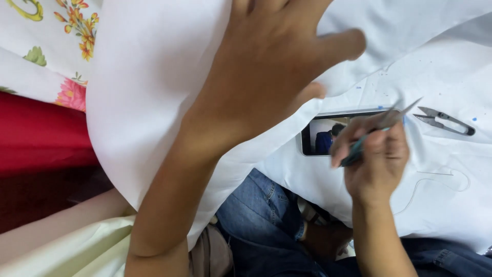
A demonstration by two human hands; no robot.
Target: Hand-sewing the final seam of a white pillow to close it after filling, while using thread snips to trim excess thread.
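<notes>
On smooth white cloth (pixel 154 102), left hand (pixel 266 66) fingers spread; right hand (pixel 376 161) fingers pinching slim teal pen (pixel 359 149).

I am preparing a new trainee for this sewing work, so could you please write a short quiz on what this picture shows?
1. True or false: the left hand lies spread on the white fabric.
2. What does the right hand hold? A) a teal-handled tool B) a red cup C) a ruler
3. Which small metal tool lies untouched on the fabric, right of the phone?

Key: 1. True. 2. A, the teal-handled tool, pinched in the fingers. 3. The thread snips.
</notes>
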